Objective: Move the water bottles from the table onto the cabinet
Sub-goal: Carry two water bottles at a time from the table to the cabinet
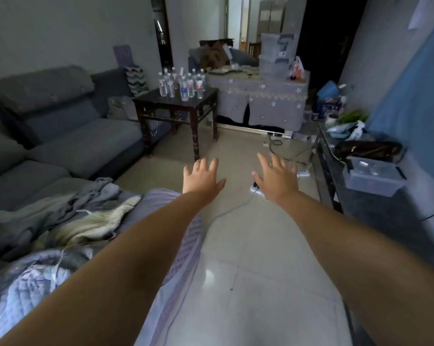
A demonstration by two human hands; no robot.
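Clear plastic water bottles [182, 83] stood in a tight cluster on the dark wooden table [203, 102], up at about eleven o'clock from the person's outstretched arms and well apart from both hands. Roughly a dozen of them seemed to be there, though the dim light and the distance made an exact count unsafe.

The left hand [203, 178] and the right hand [275, 176] were held out palm-down above the pale tiled floor [235, 258], fingers straight and spread, gripping nothing and touching nothing.

The low dark cabinet [360, 211] ran along the wall from two to four o'clock, and its top already carried a clear plastic box [373, 174], a dark bag [368, 149] and other clutter. No bottle could be seen on it.

By that showing, the job had not begun: every bottle was still on the table, none was in hand, and the whole load remained to be carried over. The person would first need to walk up to the table, past the grey sofa [61, 136] at nine o'clock, and free space on the cabinet looked limited toward its far end.
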